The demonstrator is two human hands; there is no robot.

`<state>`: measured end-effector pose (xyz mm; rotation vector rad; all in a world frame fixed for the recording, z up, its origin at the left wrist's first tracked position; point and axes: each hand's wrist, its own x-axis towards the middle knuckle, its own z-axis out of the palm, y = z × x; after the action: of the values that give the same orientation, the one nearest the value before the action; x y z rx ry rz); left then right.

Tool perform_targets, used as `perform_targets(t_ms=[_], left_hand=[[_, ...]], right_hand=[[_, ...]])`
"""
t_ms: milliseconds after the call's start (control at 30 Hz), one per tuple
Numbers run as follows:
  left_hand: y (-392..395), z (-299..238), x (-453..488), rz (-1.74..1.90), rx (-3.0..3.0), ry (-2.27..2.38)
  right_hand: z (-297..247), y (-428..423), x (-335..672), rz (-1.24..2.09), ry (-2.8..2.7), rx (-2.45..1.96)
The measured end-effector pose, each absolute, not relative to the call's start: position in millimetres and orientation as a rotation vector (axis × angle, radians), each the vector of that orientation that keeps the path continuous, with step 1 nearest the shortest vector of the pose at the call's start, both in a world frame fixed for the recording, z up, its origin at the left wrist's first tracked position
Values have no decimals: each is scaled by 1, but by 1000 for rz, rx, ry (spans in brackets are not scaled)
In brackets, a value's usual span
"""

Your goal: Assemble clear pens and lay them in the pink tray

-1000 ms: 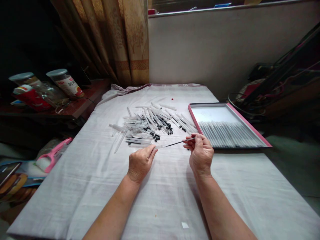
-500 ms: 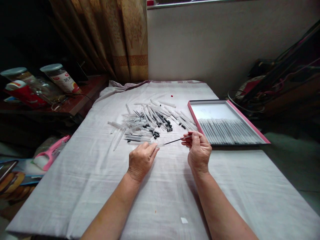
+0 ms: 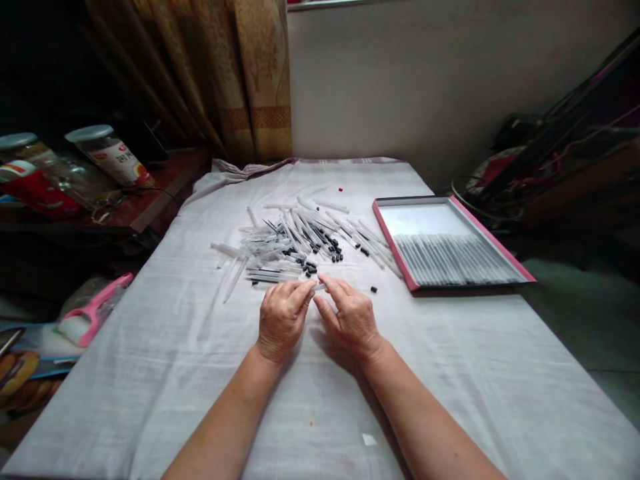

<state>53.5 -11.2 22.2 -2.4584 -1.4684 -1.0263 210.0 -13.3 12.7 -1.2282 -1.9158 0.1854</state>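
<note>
My left hand (image 3: 281,315) and my right hand (image 3: 350,313) meet fingertip to fingertip low over the white cloth (image 3: 200,373). Both pinch a clear pen barrel (image 3: 319,287), of which only a short bit shows between the fingers. Just beyond them lies a heap of pen parts (image 3: 295,247): clear barrels, black refills and small black caps. One black cap (image 3: 373,289) lies alone to the right of my right hand.
A pink-rimmed tray (image 3: 395,250) with a row of finished clear pens stands at the right. A tiny red piece (image 3: 341,189) lies far back. Jars (image 3: 107,153) sit on a wooden shelf at left, a pink tool (image 3: 95,313) below it. A curtain hangs behind.
My right hand has moved left to meet the left hand. The black refill it held out no longer shows between the hands. A black cap now lies where the right hand was.
</note>
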Motion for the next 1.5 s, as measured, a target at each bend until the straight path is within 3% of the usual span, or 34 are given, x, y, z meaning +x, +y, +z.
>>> perform_targets(t_ms=[133, 333, 433, 567, 800, 1500], left_hand=[[-6, 15, 47, -1087, -2462, -1519], [-1, 8, 35, -1096, -2427, -1547], [-2, 6, 33, -1088, -2423, -1551], [-4, 5, 37, -1069, -2455, -1526], [-8, 9, 44, -1022, -2534, -1486], [-12, 9, 46, -958, -2624, -1495]], right_hand=[[15, -6, 228, 186, -1925, -1307], [22, 0, 287, 182, -1775, -2064], [18, 0, 302, 218, -1841, -2183], [15, 1, 295, 190, -1854, -2062], [23, -6, 251, 644, -1785, -1552], [17, -10, 233, 648, -1816, -1322]])
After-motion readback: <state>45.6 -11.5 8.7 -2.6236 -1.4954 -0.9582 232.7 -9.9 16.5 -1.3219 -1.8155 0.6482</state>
